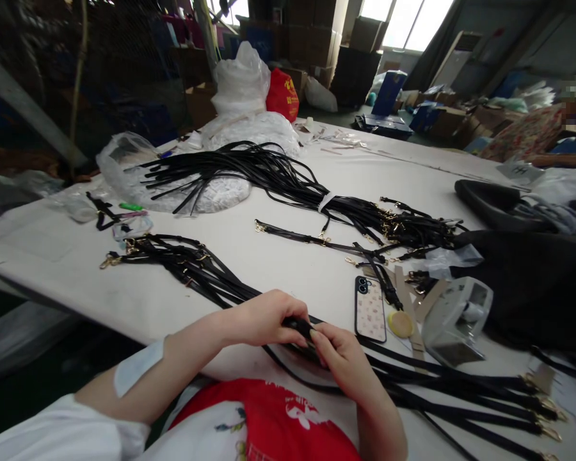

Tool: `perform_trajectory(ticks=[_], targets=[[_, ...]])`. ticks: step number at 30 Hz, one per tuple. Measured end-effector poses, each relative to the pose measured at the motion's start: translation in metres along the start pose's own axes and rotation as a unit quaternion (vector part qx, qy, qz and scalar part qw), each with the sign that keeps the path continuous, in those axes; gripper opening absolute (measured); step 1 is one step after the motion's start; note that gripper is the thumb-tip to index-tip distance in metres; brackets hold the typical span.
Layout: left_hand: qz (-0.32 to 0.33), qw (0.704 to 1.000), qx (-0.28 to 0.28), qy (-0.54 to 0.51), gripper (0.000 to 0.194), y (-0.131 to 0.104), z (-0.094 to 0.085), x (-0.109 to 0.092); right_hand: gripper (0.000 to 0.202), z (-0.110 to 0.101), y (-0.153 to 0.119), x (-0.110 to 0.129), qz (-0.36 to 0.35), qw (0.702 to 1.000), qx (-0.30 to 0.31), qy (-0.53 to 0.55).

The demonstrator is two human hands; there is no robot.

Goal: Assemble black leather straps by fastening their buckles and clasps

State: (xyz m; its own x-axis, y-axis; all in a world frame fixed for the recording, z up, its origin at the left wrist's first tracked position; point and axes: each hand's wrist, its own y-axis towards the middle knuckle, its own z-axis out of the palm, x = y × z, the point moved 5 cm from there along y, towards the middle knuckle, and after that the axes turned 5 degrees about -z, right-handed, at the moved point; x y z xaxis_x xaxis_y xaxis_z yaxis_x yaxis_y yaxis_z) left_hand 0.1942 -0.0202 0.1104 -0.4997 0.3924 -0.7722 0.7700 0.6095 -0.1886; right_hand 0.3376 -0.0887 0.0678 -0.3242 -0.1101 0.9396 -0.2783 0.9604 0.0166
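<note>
A bundle of black straps point(216, 275) with gold clasps at its ends runs across the table in front of me. My left hand point(273, 320) is closed round the middle of the bundle. Right beside it, my right hand point(338, 355) pinches the same straps with thumb and fingers. To the left, the clasp ends point(110, 259) lie on the table; more gold clasps point(550, 410) spread out at the lower right. Part of the bundle is hidden behind my hands.
Behind lies a larger heap of black straps point(278, 173) tied with a white band point(326, 202). A phone point(370, 310), a yellow disc point(400, 324) and a grey tape dispenser point(456, 323) stand to the right. Plastic bags point(242, 83) and a red bag point(282, 96) fill the far side.
</note>
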Motion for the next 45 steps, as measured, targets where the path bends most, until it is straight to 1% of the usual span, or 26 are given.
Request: perform_trajectory(ticks=[2, 4, 7, 10, 13, 16, 19, 21, 23, 28, 30, 32, 34, 36, 38, 39, 41, 43, 44, 45], targets=[[-0.009, 1.0, -0.004, -0.009, 0.019, 0.003, 0.005, -0.002, 0.042, -0.003, 0.0, -0.006, 0.012, 0.999, -0.029, 0.025], [-0.023, 0.998, -0.021, -0.046, 0.019, 0.005, 0.006, -0.001, 0.043, -0.008, -0.001, -0.014, 0.03, 0.996, -0.06, 0.062], [-0.028, 0.995, -0.037, -0.086, 0.018, 0.007, 0.004, -0.001, 0.042, -0.013, -0.004, -0.025, 0.057, 0.99, -0.078, 0.106], [-0.029, 0.997, -0.014, -0.065, 0.021, 0.01, 0.006, -0.002, 0.038, -0.015, -0.005, -0.03, 0.059, 0.991, -0.056, 0.107], [-0.028, 0.999, 0.014, -0.035, 0.023, 0.014, 0.011, -0.004, 0.035, -0.016, -0.006, -0.029, 0.053, 0.994, -0.028, 0.087], [-0.024, 0.999, 0.028, -0.022, 0.023, 0.02, 0.019, -0.005, 0.036, -0.016, -0.007, -0.027, 0.047, 0.995, -0.02, 0.084], [-0.01, 0.999, 0.033, -0.017, 0.024, 0.024, 0.03, -0.004, 0.037, -0.013, -0.007, -0.026, 0.037, 0.993, -0.015, 0.109], [0.003, 0.999, 0.023, -0.028, 0.024, 0.025, 0.033, -0.002, 0.037, -0.011, -0.007, -0.026, 0.032, 0.993, -0.013, 0.113], [0.015, 0.999, 0.004, -0.036, 0.023, 0.024, 0.031, -0.001, 0.037, -0.01, -0.006, -0.027, 0.033, 0.993, -0.017, 0.109], [0.046, 0.998, -0.033, -0.016, 0.022, 0.02, 0.008, -0.003, 0.043, -0.01, -0.005, -0.028, 0.047, 0.989, -0.034, 0.135], [0.065, 0.997, -0.035, -0.002, 0.022, 0.019, 0.005, -0.005, 0.043, -0.009, -0.006, -0.028, 0.052, 0.99, -0.033, 0.126], [0.081, 0.996, -0.029, 0.015, 0.025, 0.018, 0.01, -0.006, 0.042, -0.007, -0.006, -0.028, 0.048, 0.992, -0.023, 0.112], [0.087, 0.995, -0.028, 0.037, 0.026, 0.019, 0.019, -0.006, 0.042, -0.004, -0.005, -0.026, 0.037, 0.994, -0.016, 0.104], [0.088, 0.994, -0.035, 0.057, 0.025, 0.02, 0.026, -0.007, 0.043, -0.002, -0.005, -0.026, 0.031, 0.994, -0.021, 0.098], [0.089, 0.993, -0.04, 0.068, 0.025, 0.019, 0.027, -0.007, 0.043, -0.001, -0.005, -0.027, 0.034, 0.994, -0.03, 0.098], [0.092, 0.993, -0.039, 0.067, 0.026, 0.019, 0.025, -0.007, 0.043, -0.001, -0.006, -0.028, 0.032, 0.993, -0.033, 0.106], [0.095, 0.993, -0.04, 0.056, 0.027, 0.015, 0.016, -0.007, 0.038, -0.003, -0.008, -0.03, 0.026, 0.99, -0.043, 0.135], [0.088, 0.994, -0.053, 0.042, 0.029, 0.008, -0.001, -0.004, 0.029, -0.007, -0.012, -0.036, 0.021, 0.984, -0.071, 0.163], [0.082, 0.994, -0.061, 0.038, 0.029, 0.003, -0.01, -0.002, 0.028, -0.009, -0.014, -0.039, 0.017, 0.982, -0.084, 0.166], [0.075, 0.994, -0.069, 0.039, 0.029, -0.003, -0.02, 0.0, 0.033, -0.01, -0.016, -0.042, 0.012, 0.983, -0.092, 0.157]])
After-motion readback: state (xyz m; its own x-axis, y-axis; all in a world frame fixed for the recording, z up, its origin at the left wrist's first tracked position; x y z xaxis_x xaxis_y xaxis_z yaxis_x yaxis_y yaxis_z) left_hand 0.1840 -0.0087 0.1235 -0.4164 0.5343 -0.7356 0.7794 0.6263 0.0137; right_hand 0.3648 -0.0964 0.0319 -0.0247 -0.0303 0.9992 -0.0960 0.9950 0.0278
